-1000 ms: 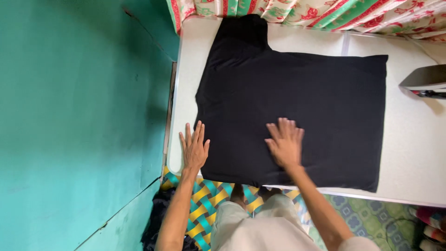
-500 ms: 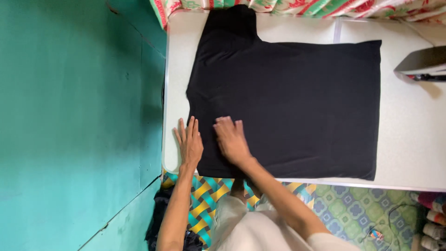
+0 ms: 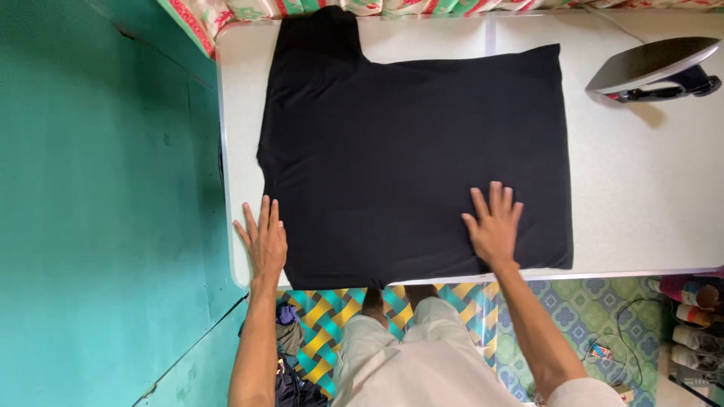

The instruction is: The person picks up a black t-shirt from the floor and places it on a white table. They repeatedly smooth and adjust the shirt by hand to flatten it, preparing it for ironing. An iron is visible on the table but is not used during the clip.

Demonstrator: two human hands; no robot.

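Observation:
A black T-shirt lies spread flat on a white table, one sleeve pointing to the far edge. My left hand rests flat, fingers together, on the shirt's near left corner at the table's left end. My right hand presses flat with fingers spread on the shirt's near right part, close to its hem. Neither hand holds anything.
A clothes iron lies on the table at the far right. A green wall runs along the left. A flowered cloth borders the far edge. Below are a woven mat, my feet, and dark clothes on the floor.
My right hand slid from beside my left hand across the shirt to its right side. My left hand stayed at the left corner. The view shifted right, showing more of the iron.

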